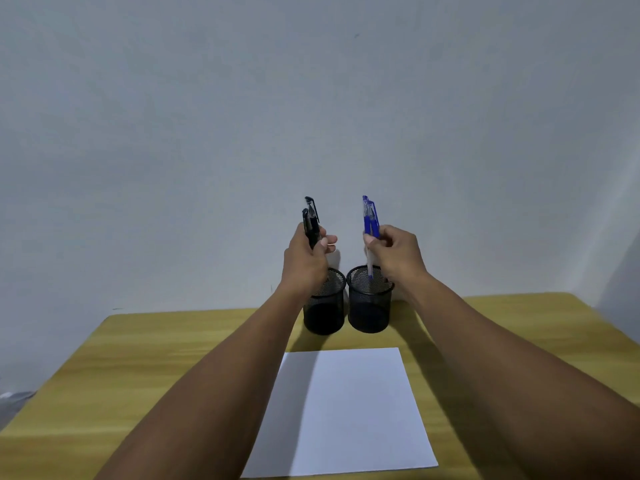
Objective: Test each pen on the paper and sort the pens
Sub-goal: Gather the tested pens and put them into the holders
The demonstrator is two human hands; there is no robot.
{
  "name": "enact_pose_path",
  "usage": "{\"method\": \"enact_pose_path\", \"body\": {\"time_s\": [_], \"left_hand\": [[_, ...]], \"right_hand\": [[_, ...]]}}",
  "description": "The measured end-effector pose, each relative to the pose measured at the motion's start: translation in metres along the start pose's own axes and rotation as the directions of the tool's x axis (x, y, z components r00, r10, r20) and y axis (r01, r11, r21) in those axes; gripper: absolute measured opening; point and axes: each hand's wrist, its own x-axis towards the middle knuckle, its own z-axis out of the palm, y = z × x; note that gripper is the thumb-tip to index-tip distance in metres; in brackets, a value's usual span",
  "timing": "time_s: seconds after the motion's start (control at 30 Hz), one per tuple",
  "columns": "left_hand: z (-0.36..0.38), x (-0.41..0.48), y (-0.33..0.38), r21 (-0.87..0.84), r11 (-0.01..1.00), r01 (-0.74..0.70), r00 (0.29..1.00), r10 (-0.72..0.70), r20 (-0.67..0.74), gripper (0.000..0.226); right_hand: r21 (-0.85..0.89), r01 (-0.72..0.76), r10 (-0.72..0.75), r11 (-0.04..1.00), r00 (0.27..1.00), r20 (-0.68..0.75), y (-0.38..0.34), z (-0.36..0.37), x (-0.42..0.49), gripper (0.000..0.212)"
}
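Note:
My left hand (306,259) grips a small bunch of black pens (310,218) upright above the left black mesh cup (325,315). My right hand (394,252) holds a bunch of blue pens (370,216) upright, their tips hanging just inside the mouth of the right black mesh cup (369,311). The two cups stand side by side at the back of the table. A blank white sheet of paper (341,412) lies flat in front of them, between my forearms.
The yellow wooden table (145,362) ends close to a plain grey wall (311,98) right behind the cups. Its left and right edges are in view. A pale object (14,398) shows at the far left, below table level.

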Motion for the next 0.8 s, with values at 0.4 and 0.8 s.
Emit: {"method": "enact_pose_path", "body": {"time_s": [0.4, 0.8], "left_hand": [[-0.010, -0.001, -0.031, 0.253, 0.968, 0.007, 0.996, -0.028, 0.081, 0.011], [-0.013, -0.004, -0.027, 0.281, 0.958, 0.059, 0.995, -0.080, 0.066, 0.024]], "right_hand": [[-0.316, 0.081, -0.041, 0.945, 0.991, 0.131, 0.024, -0.001, -0.006, 0.012], [-0.293, 0.051, -0.008, 0.955, 0.989, 0.146, 0.022, -0.002, -0.008, 0.019]]}}
